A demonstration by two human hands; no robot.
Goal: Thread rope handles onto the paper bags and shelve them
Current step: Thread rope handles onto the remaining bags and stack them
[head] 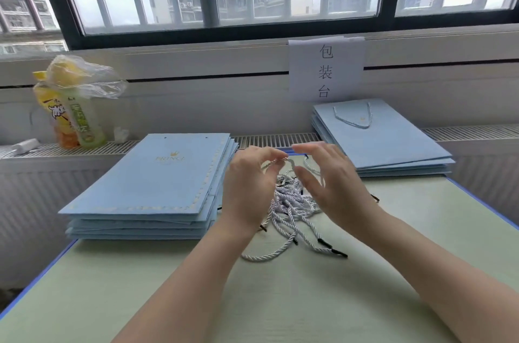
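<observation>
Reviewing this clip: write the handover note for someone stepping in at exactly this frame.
Left hand: pinches one rope handle lifted from the rope pile.
Right hand: fingers straight, beside the same rope; whether it touches is unclear.
Unthreaded bag stack: on the table's left, top bag's holes empty.
Right bag stack: top bag already has a handle; the bags beneath can't be judged.
Left to do: thread the left stack, then shelve everything; no shelf is in view.
</observation>
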